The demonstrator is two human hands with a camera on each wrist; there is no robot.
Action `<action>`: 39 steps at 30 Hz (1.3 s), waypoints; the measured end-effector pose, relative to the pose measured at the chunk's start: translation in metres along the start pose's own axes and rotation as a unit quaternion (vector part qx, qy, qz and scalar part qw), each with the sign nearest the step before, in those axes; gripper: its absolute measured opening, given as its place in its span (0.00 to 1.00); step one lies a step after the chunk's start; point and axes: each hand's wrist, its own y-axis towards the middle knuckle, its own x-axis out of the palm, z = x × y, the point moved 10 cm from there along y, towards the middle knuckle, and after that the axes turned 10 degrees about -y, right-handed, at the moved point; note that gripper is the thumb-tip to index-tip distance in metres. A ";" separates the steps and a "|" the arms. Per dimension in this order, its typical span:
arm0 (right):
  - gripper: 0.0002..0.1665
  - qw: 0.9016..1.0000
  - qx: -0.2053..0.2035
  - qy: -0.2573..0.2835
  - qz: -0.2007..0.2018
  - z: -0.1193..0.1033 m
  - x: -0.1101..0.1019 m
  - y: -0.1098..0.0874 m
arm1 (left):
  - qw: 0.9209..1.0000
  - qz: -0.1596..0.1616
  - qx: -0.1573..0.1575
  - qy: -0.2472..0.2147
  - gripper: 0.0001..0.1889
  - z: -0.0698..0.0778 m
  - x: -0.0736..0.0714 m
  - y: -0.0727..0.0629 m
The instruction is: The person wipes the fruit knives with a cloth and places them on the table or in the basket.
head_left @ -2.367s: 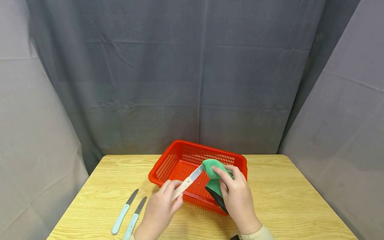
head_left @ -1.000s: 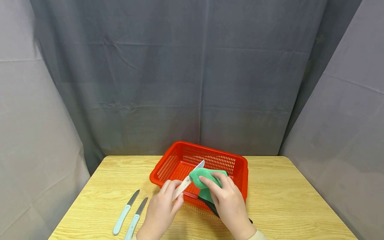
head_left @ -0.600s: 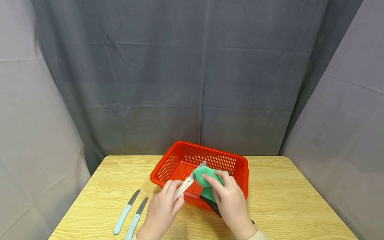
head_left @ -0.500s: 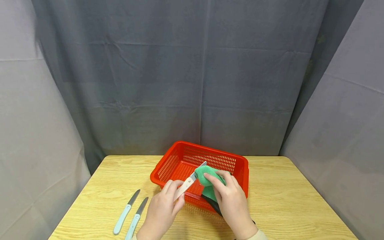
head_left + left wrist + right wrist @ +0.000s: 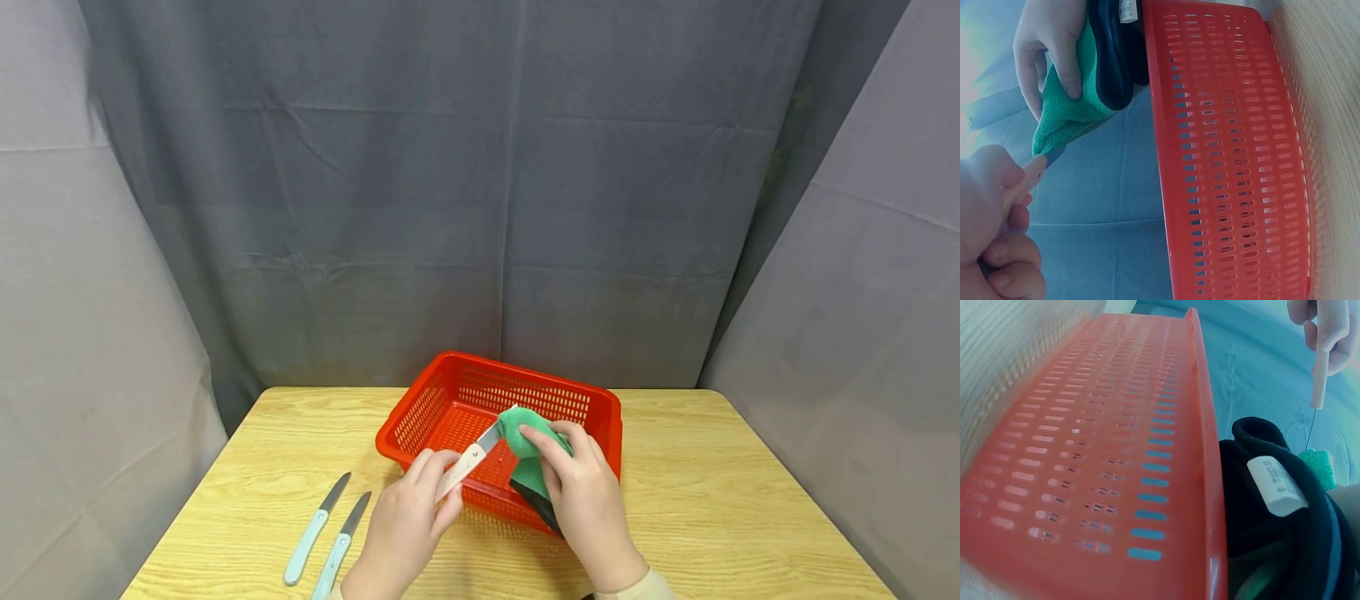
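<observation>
My left hand (image 5: 405,521) grips the cream handle of a knife (image 5: 467,463), its blade angled up over the red basket. My right hand (image 5: 588,496) pinches a green cloth (image 5: 525,429) folded over the outer part of that blade; only a sliver of the tip shows past it. A black edge of the cloth hangs down by the basket's near rim. In the right wrist view a white label (image 5: 1277,485) shows on the dark trim. On the table to the left lie two knives with pale blue handles, one (image 5: 306,546) beside the other (image 5: 332,565).
A red perforated plastic basket (image 5: 420,396) stands on the wooden table (image 5: 720,492), below and behind both hands. Grey curtain (image 5: 390,208) hangs behind the table, with lighter cloth at both sides.
The right hand and green cloth first slid down the blade toward the handle, then back up toward the tip. The left hand's grip stays almost still.
</observation>
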 end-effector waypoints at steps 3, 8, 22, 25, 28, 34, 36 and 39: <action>0.35 1.000 0.009 -0.001 -0.005 0.003 0.000 0.000 | 1.000 0.002 0.002 0.002 0.19 0.001 0.000 0.000; 0.34 1.000 0.019 -0.007 -0.009 0.008 0.000 0.001 | 1.000 -0.001 -0.003 0.001 0.19 0.000 0.000 0.001; 0.37 1.000 -0.008 0.001 0.016 -0.006 -0.012 0.004 | 1.000 0.001 -0.017 -0.003 0.19 -0.004 0.001 0.002; 0.37 1.000 -0.007 0.002 0.012 -0.009 -0.011 0.004 | 1.000 0.001 -0.018 -0.004 0.20 -0.004 0.001 0.002; 0.37 1.000 -0.006 0.004 0.011 -0.011 -0.011 0.004 | 1.000 0.002 -0.018 -0.005 0.20 -0.005 0.001 0.001; 0.36 1.000 -0.007 0.005 0.014 -0.012 -0.011 0.005 | 1.000 0.005 -0.016 -0.001 0.20 -0.004 0.000 0.001; 0.36 1.000 -0.009 0.003 0.015 -0.013 -0.011 0.005 | 1.000 0.005 -0.016 0.000 0.20 -0.004 0.000 0.001; 0.37 1.000 -0.015 0.000 0.013 -0.015 -0.010 0.005 | 1.000 0.003 -0.018 -0.002 0.20 -0.003 0.000 0.001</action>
